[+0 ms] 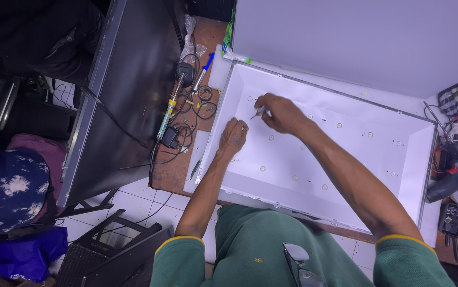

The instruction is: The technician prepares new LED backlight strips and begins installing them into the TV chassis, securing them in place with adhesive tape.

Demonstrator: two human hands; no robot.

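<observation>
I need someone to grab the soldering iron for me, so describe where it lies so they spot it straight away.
Start at the big white tray-like panel on the brown bench. On the bench strip left of it, among black cables, lies the soldering iron. It is the long one with a yellow-green handle and a coiled spring, unlike the blue-capped pen beside it.

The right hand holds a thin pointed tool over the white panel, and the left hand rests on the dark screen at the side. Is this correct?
Not quite. In the head view the left hand rests on the white panel, not on the dark screen. The rest stands: the right hand holds a thin pointed tool over that panel.
</observation>
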